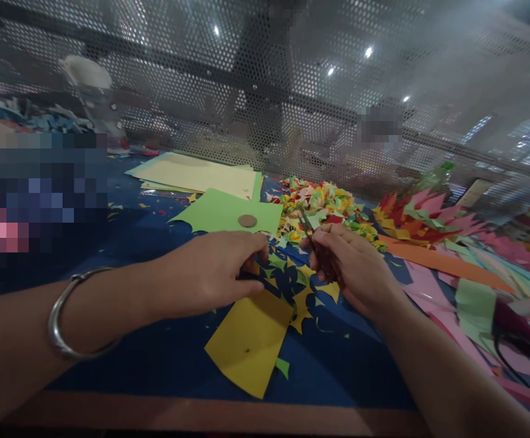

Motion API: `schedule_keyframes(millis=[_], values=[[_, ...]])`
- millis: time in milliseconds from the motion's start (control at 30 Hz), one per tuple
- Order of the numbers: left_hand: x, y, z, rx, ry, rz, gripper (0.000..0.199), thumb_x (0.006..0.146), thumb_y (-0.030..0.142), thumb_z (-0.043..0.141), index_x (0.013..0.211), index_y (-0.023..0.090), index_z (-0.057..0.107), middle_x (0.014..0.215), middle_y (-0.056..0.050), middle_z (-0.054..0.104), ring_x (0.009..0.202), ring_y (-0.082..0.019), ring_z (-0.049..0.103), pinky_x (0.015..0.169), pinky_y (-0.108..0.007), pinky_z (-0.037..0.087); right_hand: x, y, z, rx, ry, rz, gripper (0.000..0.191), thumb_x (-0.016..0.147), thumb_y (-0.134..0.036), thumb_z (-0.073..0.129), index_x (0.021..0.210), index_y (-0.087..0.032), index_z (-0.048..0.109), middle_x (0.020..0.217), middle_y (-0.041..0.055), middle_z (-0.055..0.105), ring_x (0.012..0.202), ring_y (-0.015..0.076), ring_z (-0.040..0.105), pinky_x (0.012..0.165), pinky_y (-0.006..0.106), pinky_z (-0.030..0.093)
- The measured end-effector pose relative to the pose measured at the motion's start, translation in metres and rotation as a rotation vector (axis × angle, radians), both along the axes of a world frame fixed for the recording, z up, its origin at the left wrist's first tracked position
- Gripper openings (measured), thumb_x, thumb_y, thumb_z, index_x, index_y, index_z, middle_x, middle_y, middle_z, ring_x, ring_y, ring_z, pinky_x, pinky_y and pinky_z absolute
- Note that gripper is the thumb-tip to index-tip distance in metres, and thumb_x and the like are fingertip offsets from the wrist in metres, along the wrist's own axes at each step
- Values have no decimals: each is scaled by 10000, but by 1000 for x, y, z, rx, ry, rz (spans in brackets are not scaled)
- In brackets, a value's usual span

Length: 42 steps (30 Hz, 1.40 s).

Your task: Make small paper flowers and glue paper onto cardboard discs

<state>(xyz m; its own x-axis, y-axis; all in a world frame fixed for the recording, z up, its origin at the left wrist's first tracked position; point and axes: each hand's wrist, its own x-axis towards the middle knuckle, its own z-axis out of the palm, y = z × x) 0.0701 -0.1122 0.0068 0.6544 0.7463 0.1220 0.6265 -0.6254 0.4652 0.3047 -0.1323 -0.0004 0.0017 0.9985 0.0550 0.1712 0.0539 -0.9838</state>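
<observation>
The yellow paper (249, 347) lies flat on the blue table (347, 371), on the near side of the green sheet (212, 210), with a small dark spot on it. The left hand (214, 267) is just on the near side of the green sheet, by the top edge of the yellow paper. Its fingers are loosely bent, with a gap between thumb and first finger, and I see nothing pinched there. The right hand (356, 261), to the right of the green sheet, grips what look like scissors (307, 224), blades poking out past the fingers. The yellow paper should be very light and a bit stiff, like card, but easy to bend or tear. It could slide on the table, so a side edge, away from the blades, seems a good place to hold. The scissors' handles are hidden in the right hand, and I cannot tell how wide the blades are apart. I can't see if the left thumb touches the yellow paper. Things far left of the green sheet are too blurry to name.
</observation>
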Motion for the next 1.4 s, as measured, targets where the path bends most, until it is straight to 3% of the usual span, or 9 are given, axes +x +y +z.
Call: schedule_keyframes(millis=[100, 233, 400, 633, 833, 1000, 1067, 1233, 1400], values=[[1, 1, 3, -41, -117, 16, 247, 808, 319, 638, 1030, 230, 574, 886, -16, 690, 692, -164, 619, 576, -248, 412, -2, -1, 1, -6, -1, 6, 201, 893, -350, 582, 775, -188, 588, 569, -28, 577, 440, 86, 473, 388, 197, 366], [1, 6, 9, 49, -339, 98, 119, 853, 316, 604, 892, 204, 594, 819, -1, 686, 692, -138, 612, 619, -235, 441, -4, -2, 3, -26, 13, -3, 195, 880, -354, 586, 771, -199, 539, 635, -24, 614, 419, 70, 459, 332, 180, 297], [1, 2, 14, 92, -252, 79, 233, 885, 388, 577, 759, 200, 631, 595, 22, 611, 545, -120, 535, 525, -245, 364, -6, -2, 3, -12, 77, 0, 143, 835, -315, 605, 901, -222, 518, 792, -30, 663, 439, 66, 500, 330, 170, 331], [-2, 6, 14, 208, -306, 171, 189, 905, 376, 554, 824, 213, 605, 639, 16, 657, 563, -130, 575, 565, -265, 368, -8, -1, 4, -52, 109, -27, 175, 812, -288, 567, 966, -211, 535, 778, -20, 657, 434, 75, 510, 339, 183, 362], [-1, 11, 14, 97, -343, 170, 325, 891, 463, 579, 690, 207, 557, 534, 21, 630, 473, -125, 547, 512, -270, 353, -10, -5, 4, -58, 195, -12, 164, 853, -313, 583, 971, -201, 571, 723, -34, 592, 399, 52, 432, 317, 175, 236], [0, 16, 13, -68, -455, 224, 375, 847, 487, 649, 633, 206, 521, 424, 40, 572, 394, -99, 489, 459, -246, 354, -12, -8, 7, -51, 189, 72, 317, 832, -402, 715, 1024, -186, 585, 645, -85, 470, 379, 10, 291, 329, 159, 146], [-2, 18, 12, -86, -506, 229, 365, 845, 481, 655, 638, 194, 564, 480, 16, 629, 433, -100, 522, 472, -239, 373, -12, -8, 7, -63, 181, 99, 354, 811, -384, 751, 1039, -177, 574, 614, -103, 439, 371, 3, 257, 330, 155, 140], [-5, 23, 9, -11, -564, 163, 227, 879, 369, 625, 837, 175, 735, 817, -33, 759, 749, -128, 663, 679, -219, 480, -10, -3, 3, -57, 167, 80, 316, 811, -423, 743, 938, -182, 582, 638, -87, 482, 357, 1, 285, 320, 157, 151], [-5, 22, 12, 104, -545, 243, 143, 867, 295, 633, 891, 181, 717, 777, -6, 748, 683, -107, 653, 639, -193, 477, -7, 2, -3, 23, 204, -27, 310, 810, -470, 725, 864, -196, 591, 685, -68, 524, 367, 9, 341, 321, 164, 199]])
